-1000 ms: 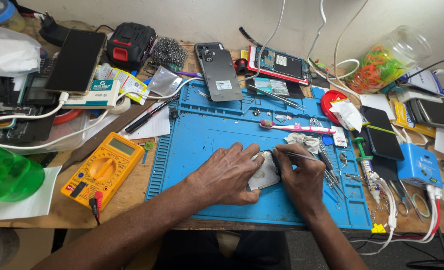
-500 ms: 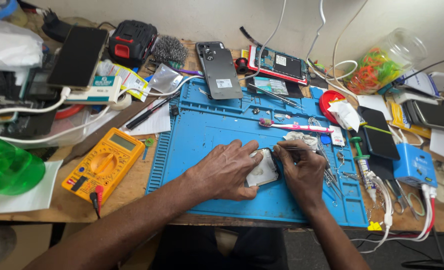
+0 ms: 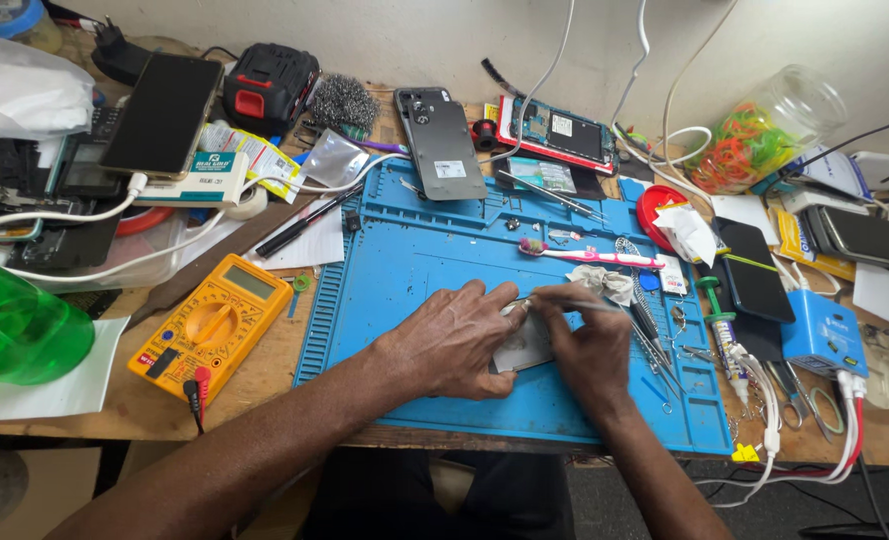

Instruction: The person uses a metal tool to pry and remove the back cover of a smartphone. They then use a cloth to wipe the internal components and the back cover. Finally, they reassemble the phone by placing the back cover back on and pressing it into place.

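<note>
Left hand (image 3: 452, 343): fingers pressed flat on a small grey phone part (image 3: 523, 347), mid blue mat (image 3: 415, 260).
Right hand (image 3: 587, 345): fingers pinching tweezers (image 3: 580, 305) over it.
Nearby: toothbrush (image 3: 590, 256), crumpled tissue (image 3: 602, 282), loose tools (image 3: 655, 340) just right.
Left side: yellow multimeter (image 3: 212, 325) on tabletop (image 3: 265, 385).

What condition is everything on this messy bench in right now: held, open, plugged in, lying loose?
Left hand: pressed flat on the small pale part.
Right hand: gripping a thin metal tool.
Small pale part: flat on the blue mat, mostly covered.
Thin metal tool: held, tip hidden.
Yellow multimeter: lying flat, probes plugged in.
Opened phone: back off, insides showing.
Toothbrush: lying loose.
</note>
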